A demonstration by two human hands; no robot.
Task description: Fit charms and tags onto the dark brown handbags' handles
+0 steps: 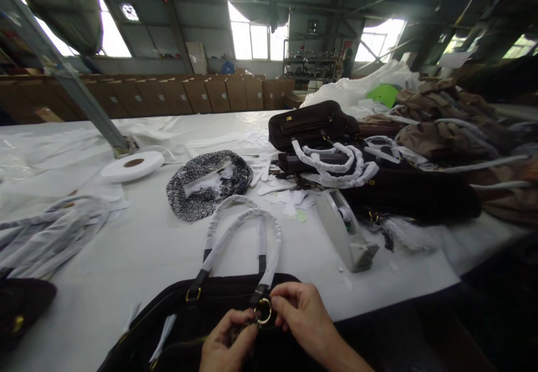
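Observation:
A black handbag (218, 288) lies at the front of the table, its two handles (269, 232) wrapped in white material and standing up in loops. At the base of the nearer handle hangs a gold-coloured ring (264, 311). My left hand (230, 338) is closed in a pinch at the ring's left side; a small dark piece shows between its fingers, too unclear to name. My right hand (300, 310) pinches at the ring's right side, thumb against forefinger. Narrow white strips (163, 335) stick out from the bag's front near the zip.
A grey tape dispenser (347, 237) stands right of the bag, beside paper scraps (294, 201). Behind lies a speckled cloth bundle (210, 184). A white roll (133, 166) sits by a metal post (84, 92). Dark bags (311, 125) pile up at right; wrapped handles (54, 226) lie left.

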